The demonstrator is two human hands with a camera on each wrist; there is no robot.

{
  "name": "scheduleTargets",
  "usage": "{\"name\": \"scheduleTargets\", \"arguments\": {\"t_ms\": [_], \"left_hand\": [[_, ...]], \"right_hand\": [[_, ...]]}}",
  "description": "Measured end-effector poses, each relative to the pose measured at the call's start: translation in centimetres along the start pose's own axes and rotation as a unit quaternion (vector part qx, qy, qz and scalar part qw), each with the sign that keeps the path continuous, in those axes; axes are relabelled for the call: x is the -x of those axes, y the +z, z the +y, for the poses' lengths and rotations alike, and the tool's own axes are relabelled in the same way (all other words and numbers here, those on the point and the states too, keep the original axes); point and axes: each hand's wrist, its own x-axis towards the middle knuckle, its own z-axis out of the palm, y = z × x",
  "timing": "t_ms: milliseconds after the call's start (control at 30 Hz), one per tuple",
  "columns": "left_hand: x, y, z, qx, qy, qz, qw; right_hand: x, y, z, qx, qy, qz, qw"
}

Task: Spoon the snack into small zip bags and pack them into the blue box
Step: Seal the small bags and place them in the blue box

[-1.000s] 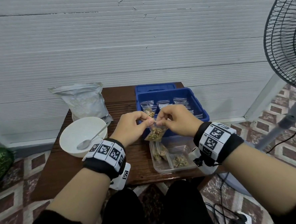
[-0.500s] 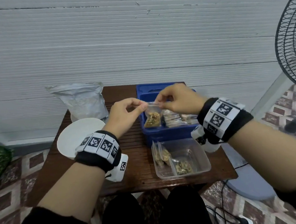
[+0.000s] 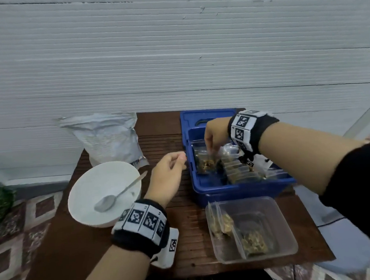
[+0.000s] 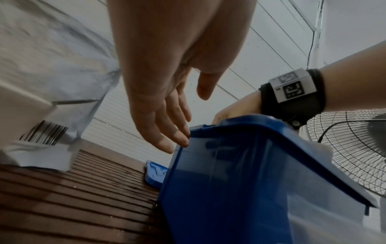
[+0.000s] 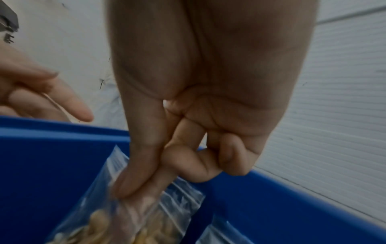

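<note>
Right hand: the person's right hand [image 3: 215,135] reaches down into the open blue plastic box [image 3: 243,187], thumb and forefinger pinching the top edge of a small clear zip bag of tan snack pieces [image 3: 206,163]; the other fingers [image 5: 234,158] are curled under.
Bag position: it hangs directly below the right fingertips, inside the box at its left end, beside a row of filled clear bags [image 3: 240,169] standing to its right.
Bag axis: its long axis runs nearly upright, zip edge up at the fingers, snack end pointing down to the box floor; whether the bottom touches the floor cannot be told.
Left hand: the left hand [image 3: 169,175] holds nothing, fingers relaxed and loosely spread, fingertips [image 4: 179,138] just beside the box's left rim.
Nearer hand: the right, already on the bag.
Coming move: probably lowering the bag straight down and letting go.
Also on the brown wooden table [image 3: 186,252]: a white bowl [image 3: 86,202] with a metal spoon [image 3: 118,194], and a clear plastic tub [image 3: 280,227].
</note>
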Motion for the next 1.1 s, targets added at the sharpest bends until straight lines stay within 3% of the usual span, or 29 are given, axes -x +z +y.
{"name": "scheduleTargets", "arguments": {"t_ms": [100, 267, 433, 733, 933, 1100], "left_hand": [[-0.6, 0.3, -0.4, 0.027, -0.013, 0.000, 1.000], [-1.2, 0.5, -0.5, 0.033, -0.015, 0.000, 0.999], [-1.0, 0.7, -0.5, 0.019, -0.017, -0.005, 1.000], [1.7, 0.9, 0.4, -0.033, -0.037, -0.011, 0.999], [5.1, 1.4, 0.5, -0.081, -0.045, -0.023, 0.995], [7.9, 2.1, 0.4, -0.078, -0.059, -0.035, 0.995]], "right_hand": [[-2.1, 0.6, 0.2, 0.011, 0.006, -0.027, 1.000], [-4.0, 1.5, -0.2, 0.075, 0.024, -0.012, 0.997], [-4.3, 2.2, 0.0, 0.156, 0.040, 0.060, 0.985], [5.1, 0.7, -1.8, -0.023, -0.021, 0.095, 0.995], [12.8, 7.2, -2.5, -0.040, 0.003, 0.033, 0.999], [14.8, 14.9, -3.3, -0.070, 0.098, 0.032, 0.992]]}}
